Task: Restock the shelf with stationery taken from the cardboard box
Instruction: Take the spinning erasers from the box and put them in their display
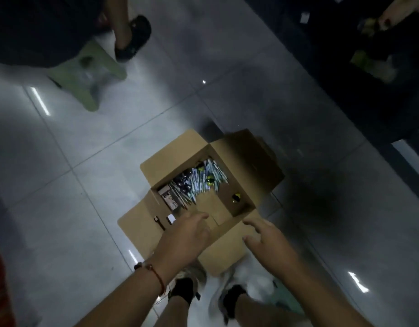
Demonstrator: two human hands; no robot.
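- Far left on the tiled floor: green stool.
- Centre: open cardboard box, pens piled inside.
- Near centre: left hand over the near flap, fingers loose, grasping nothing.
- Right of it: right hand, fingers spread, released.

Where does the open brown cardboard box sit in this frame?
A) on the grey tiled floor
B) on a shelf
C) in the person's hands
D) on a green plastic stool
A: the open brown cardboard box rests on the grey tiled floor, with both hands above its near flap and gripping nothing.
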